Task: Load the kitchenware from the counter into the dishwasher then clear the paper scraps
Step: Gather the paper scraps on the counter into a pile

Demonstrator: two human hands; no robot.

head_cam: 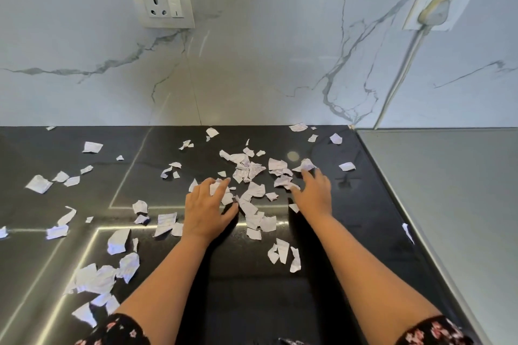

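Observation:
Several torn white paper scraps (253,173) lie scattered over the glossy black counter (173,187), thickest in the middle. My left hand (206,209) lies flat on the counter with straight fingers, its fingertips resting on scraps at the left side of the middle heap. My right hand (315,193) is spread flat on the right side of the heap, fingertips touching scraps there. Both hands flank the heap, palms down. More scraps (98,279) lie loose at the near left. No kitchenware or dishwasher is in view.
A white marble wall rises behind the counter, with a socket (161,3) at upper left and a plugged-in white cord (403,64) at upper right. A grey surface (448,190) adjoins the counter on the right, behind a metal edge strip.

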